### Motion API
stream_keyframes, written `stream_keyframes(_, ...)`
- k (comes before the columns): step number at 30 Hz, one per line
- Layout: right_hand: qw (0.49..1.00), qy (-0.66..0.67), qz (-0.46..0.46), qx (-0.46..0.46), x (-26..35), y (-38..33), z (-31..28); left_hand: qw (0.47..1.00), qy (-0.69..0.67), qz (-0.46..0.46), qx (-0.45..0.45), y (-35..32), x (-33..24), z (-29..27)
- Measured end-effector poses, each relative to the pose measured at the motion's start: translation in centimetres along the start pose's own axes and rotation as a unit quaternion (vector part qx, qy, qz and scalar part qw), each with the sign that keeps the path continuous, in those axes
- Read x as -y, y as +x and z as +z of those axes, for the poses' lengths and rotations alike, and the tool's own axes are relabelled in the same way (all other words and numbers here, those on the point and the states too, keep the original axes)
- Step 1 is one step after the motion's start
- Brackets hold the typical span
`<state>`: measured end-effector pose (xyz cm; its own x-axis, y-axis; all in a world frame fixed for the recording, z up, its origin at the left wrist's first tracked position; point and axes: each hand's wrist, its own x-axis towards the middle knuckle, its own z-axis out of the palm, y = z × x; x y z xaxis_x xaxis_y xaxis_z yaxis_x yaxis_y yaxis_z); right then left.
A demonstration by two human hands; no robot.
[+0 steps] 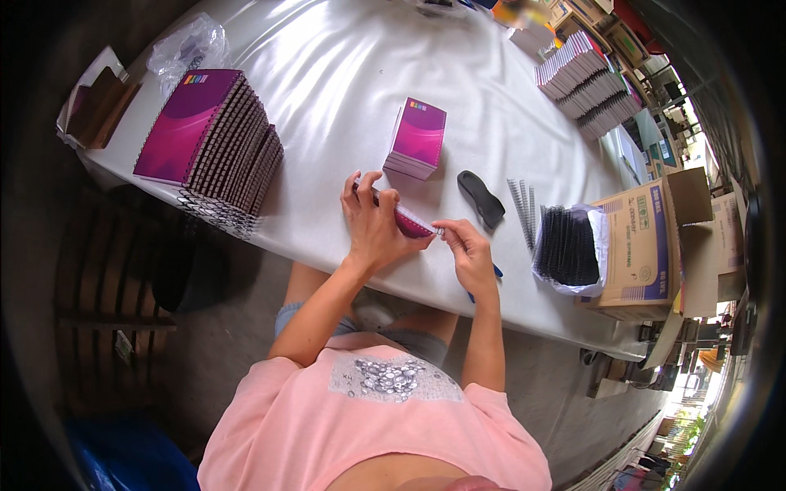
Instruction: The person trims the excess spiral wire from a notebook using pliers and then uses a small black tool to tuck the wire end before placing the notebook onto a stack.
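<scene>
Over the near edge of the white-covered table, my left hand (372,225) is wrapped round a small magenta notebook (411,224), tilted with its long edge toward the right. My right hand (471,254) pinches a spiral binding coil (437,231) at the notebook's right corner. Just beyond my hands stands a short stack of magenta notepads (419,137). To its right lies a black, sole-shaped object (481,199). A blue tool (497,271) lies under my right wrist, mostly hidden. Loose spiral coils (522,211) rest farther right.
A tall stack of spiral-bound magenta notebooks (188,127) stands at the left, beside an open carton (102,106) and a clear plastic bag (192,49). On the right, black coils (566,250) fill a bag by a cardboard box (634,245). More stacked notebooks (585,82) sit far right.
</scene>
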<state>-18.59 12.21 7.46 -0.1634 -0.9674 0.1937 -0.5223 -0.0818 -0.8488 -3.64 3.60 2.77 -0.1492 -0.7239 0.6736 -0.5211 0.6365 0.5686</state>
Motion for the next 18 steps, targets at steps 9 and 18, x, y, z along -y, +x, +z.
stream_keyframes(9,0.991,0.013,0.001,0.133,0.1,1.7,-1.4,1.0,-0.006,-0.006,-0.003,-0.1,0.4,0.1)
stream_keyframes(18,0.993,-0.074,-0.058,0.07,0.2,0.9,-0.3,0.999,0.012,-0.029,0.009,-0.1,0.3,0.2)
